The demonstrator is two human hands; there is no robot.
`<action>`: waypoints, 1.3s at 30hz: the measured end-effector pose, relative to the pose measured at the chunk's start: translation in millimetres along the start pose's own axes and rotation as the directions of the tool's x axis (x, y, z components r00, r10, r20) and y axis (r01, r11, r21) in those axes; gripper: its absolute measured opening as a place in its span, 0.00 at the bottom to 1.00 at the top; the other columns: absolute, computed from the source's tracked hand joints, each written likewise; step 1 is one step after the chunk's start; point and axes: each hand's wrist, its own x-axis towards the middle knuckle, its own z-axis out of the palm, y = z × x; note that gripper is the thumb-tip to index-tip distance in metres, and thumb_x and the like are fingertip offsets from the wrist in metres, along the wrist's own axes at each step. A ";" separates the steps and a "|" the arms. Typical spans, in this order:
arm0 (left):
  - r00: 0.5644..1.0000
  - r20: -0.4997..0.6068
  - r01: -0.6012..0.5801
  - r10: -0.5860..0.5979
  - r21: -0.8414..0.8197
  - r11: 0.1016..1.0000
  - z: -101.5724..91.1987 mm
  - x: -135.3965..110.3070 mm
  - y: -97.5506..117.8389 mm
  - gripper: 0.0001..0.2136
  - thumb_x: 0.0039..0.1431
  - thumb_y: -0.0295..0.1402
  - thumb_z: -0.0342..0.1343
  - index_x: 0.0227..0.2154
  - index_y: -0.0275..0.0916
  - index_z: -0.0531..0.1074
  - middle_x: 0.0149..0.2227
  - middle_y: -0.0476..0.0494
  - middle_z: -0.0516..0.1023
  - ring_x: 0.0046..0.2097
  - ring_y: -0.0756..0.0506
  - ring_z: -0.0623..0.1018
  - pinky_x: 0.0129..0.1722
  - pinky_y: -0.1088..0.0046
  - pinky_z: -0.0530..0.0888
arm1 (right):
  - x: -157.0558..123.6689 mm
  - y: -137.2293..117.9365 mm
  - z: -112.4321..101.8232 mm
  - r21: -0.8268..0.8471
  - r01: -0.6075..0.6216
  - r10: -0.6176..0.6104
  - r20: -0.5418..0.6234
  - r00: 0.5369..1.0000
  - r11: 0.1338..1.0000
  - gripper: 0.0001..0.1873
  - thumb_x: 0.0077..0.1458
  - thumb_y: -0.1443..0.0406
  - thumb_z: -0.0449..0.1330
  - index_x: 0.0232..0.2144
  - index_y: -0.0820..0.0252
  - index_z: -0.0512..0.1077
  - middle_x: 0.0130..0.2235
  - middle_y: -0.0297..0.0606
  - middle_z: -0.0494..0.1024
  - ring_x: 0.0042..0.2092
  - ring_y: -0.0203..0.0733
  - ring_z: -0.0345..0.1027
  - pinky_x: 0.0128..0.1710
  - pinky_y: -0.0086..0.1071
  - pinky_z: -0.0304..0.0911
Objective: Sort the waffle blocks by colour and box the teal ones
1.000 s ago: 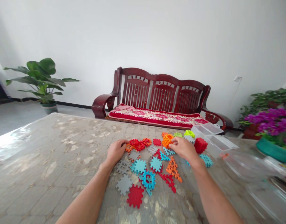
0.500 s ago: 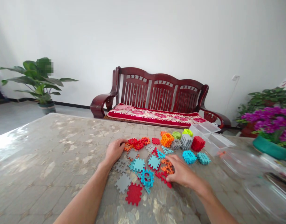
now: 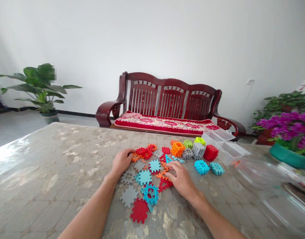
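My left hand [image 3: 121, 161] rests on the table with fingers curved along the left edge of a spread of plastic interlocking tiles, touching the orange tiles beside it. My right hand [image 3: 180, 176] lies at the spread's right side, thumb and fingers apart, against an orange tile [image 3: 161, 174] and a red triangular tile [image 3: 164, 184]. Between the hands are a pale teal square tile [image 3: 145, 178] and red openwork tiles [image 3: 144, 152]. Nearer me lie a blue openwork tile [image 3: 151, 194], a grey square tile [image 3: 129, 196] and a red square tile [image 3: 139, 210]. Some tiles overlap and hide others.
Sorted stacks stand beyond my right hand: orange [image 3: 177, 149], grey [image 3: 198, 151], red [image 3: 211, 152] and blue [image 3: 201, 167]. A clear divided box [image 3: 233, 153] and clear lids [image 3: 257, 172] lie to the right, near a teal flowerpot [image 3: 290, 157]. A wooden bench [image 3: 172, 99] stands behind the table.
My right hand has moved left, and the tiles by it have shifted left with it, so the spread is tighter. My left hand has barely moved. The sorted stacks stay put.
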 end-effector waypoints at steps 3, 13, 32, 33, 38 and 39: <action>1.000 0.006 0.009 -0.009 0.000 1.000 0.4 0.0 -0.6 0.18 0.60 0.31 0.46 0.45 0.47 0.79 0.49 0.50 0.83 0.50 0.45 0.79 0.50 0.73 0.71 | 6.9 4.2 -6.8 -0.083 -0.036 0.029 -0.091 0.995 0.996 0.13 0.56 0.69 0.57 0.43 0.56 0.77 0.46 0.40 0.78 0.47 0.44 0.73 0.51 0.37 0.67; 1.000 -0.009 0.014 -0.014 -0.013 1.000 -0.4 -0.6 0.5 0.17 0.59 0.31 0.47 0.43 0.46 0.80 0.48 0.51 0.83 0.50 0.46 0.79 0.51 0.74 0.71 | 26.2 -20.4 12.1 -0.250 0.140 -0.130 0.059 0.990 0.958 0.28 0.51 0.64 0.65 0.56 0.54 0.72 0.58 0.41 0.74 0.59 0.47 0.64 0.62 0.42 0.56; 1.000 -0.003 -0.007 0.007 -0.013 1.000 2.2 2.4 -5.5 0.18 0.59 0.33 0.46 0.44 0.46 0.80 0.48 0.50 0.83 0.50 0.44 0.79 0.51 0.72 0.72 | 28.5 -2.4 -3.0 -0.137 0.040 -0.046 -0.042 0.998 0.990 0.30 0.51 0.65 0.65 0.58 0.56 0.71 0.55 0.41 0.77 0.56 0.45 0.69 0.58 0.36 0.61; 1.000 -0.008 -0.010 0.010 -0.011 1.000 2.1 2.4 -5.2 0.18 0.59 0.33 0.46 0.44 0.46 0.80 0.48 0.50 0.83 0.50 0.44 0.80 0.51 0.72 0.72 | 28.0 2.1 -5.4 -0.141 0.022 -0.029 -0.046 0.998 0.990 0.30 0.51 0.65 0.64 0.58 0.56 0.71 0.55 0.40 0.77 0.56 0.45 0.69 0.58 0.36 0.62; 1.000 -0.006 0.009 -0.009 0.010 1.000 0.1 1.6 -2.0 0.18 0.59 0.33 0.46 0.44 0.46 0.80 0.48 0.50 0.83 0.50 0.44 0.80 0.50 0.72 0.72 | 27.8 23.5 -1.8 -0.152 0.026 -0.038 -0.072 0.997 0.988 0.30 0.51 0.72 0.58 0.58 0.59 0.71 0.56 0.42 0.77 0.54 0.45 0.71 0.58 0.37 0.63; 1.000 -0.002 0.012 -0.012 0.010 1.000 -0.2 1.4 -1.6 0.18 0.59 0.33 0.46 0.44 0.46 0.80 0.48 0.50 0.83 0.50 0.44 0.80 0.50 0.72 0.72 | 27.8 25.5 0.6 -0.155 0.036 -0.050 -0.085 0.995 0.987 0.30 0.50 0.73 0.58 0.57 0.60 0.71 0.56 0.42 0.76 0.55 0.45 0.70 0.59 0.37 0.62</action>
